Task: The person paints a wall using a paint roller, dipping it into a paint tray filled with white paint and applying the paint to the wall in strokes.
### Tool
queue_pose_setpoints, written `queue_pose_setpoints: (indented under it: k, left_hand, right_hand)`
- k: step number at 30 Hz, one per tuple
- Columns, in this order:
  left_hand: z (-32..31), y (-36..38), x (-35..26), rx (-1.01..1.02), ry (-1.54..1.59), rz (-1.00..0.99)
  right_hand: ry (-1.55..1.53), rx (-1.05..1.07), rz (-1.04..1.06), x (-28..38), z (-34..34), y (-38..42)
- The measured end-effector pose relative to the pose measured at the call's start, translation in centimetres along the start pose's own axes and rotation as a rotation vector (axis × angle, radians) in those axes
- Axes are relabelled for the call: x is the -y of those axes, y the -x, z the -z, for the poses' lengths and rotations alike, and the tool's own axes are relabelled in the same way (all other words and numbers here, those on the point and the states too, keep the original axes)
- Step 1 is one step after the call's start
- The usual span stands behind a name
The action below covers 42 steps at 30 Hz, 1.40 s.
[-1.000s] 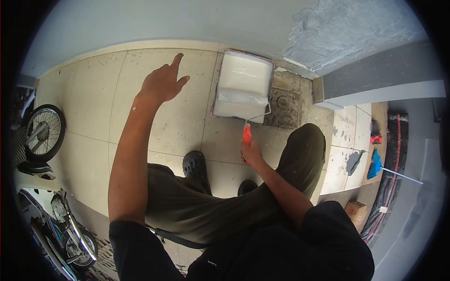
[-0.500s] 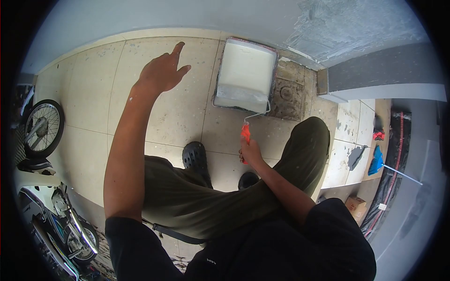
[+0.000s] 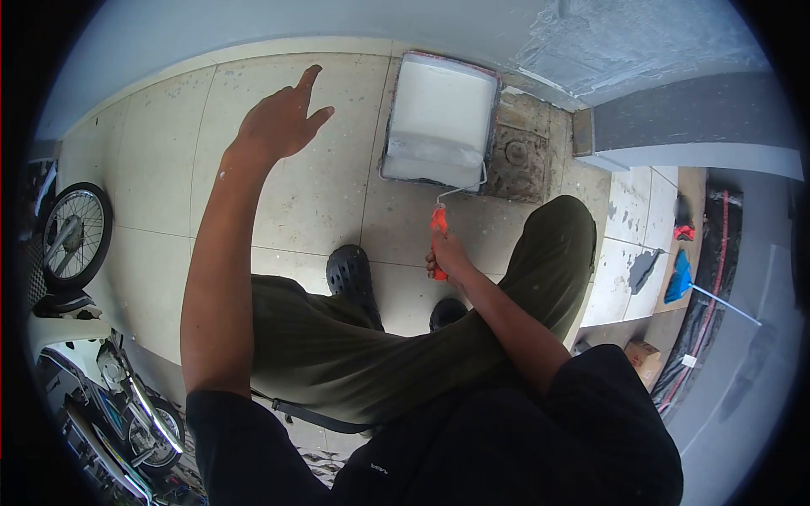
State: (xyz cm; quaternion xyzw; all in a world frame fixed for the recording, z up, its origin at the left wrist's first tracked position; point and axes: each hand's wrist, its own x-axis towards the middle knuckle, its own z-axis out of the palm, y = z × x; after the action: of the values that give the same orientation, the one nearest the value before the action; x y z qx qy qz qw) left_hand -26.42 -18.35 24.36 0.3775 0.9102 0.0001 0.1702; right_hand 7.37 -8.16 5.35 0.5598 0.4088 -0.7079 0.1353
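Note:
My right hand (image 3: 449, 257) is wrapped round the orange handle of a paint roller (image 3: 439, 221). From the handle, the roller's bent wire frame runs up to the near right side of a paint tray (image 3: 382, 160). White paint (image 3: 443, 97) fills the tray, and the roller's whitish sleeve (image 3: 434, 156) lies across its near end. Raised to the left of the tray, my left hand (image 3: 278, 118) holds nothing. Its index finger and thumb are stretched apart, while the other fingers are partly hidden.
A grey-blue wall (image 3: 295, 21) runs behind the tray, with a rough patch at right. Beside the tray is a dirty floor cover (image 3: 516, 156). Motorbikes (image 3: 101, 363) stand at left. At right are a blue broom-like tool (image 3: 677, 278) and a cardboard box (image 3: 643, 358).
The view has tipped slightly, so the tray, floor and both hands sit a little higher in the picture. Both hands keep their pose, and the roller stays in the tray.

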Motion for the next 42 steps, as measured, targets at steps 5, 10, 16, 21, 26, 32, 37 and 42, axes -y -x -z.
queue_pose_setpoints:
  k: [5, 10, 16, 21, 26, 32, 37, 42]
  left_hand:
    - [-0.3, 0.0, 0.4, -0.018, 0.025, 0.005]
    - [0.0, 0.2, 0.6, 0.0, 0.049, 0.026]
    - [-0.1, 0.0, 0.4, -0.074, 0.013, -0.007]
    - [0.6, 0.3, -0.1, -0.021, 0.031, 0.004]
    - [0.9, 0.4, -0.4, -0.042, 0.039, 0.002]
    - [-0.1, 0.1, 0.2, -0.068, 0.037, -0.032]
    - [0.1, 0.0, 0.1, -0.096, 0.029, -0.04]
    - [-0.1, -0.5, 0.2, -0.049, 0.018, -0.005]
  right_hand:
    - [-0.013, -0.003, -0.018, 1.0, -0.3, -0.8]
    - [-0.012, -0.01, -0.004, 2.4, -0.8, -1.7]
    - [-0.012, -0.077, 0.17, 1.7, -0.9, -0.9]
    - [0.037, -0.12, 0.09, -0.6, -0.7, 3.0]
    - [0.068, -0.1, 0.08, -0.4, -1.4, 3.0]
    - [0.046, -0.096, 0.146, 2.9, -0.9, -0.8]
    - [0.061, -0.119, 0.154, 3.5, -0.4, 0.9]
    - [0.146, -0.085, 0.154, 0.6, -0.2, 4.3]
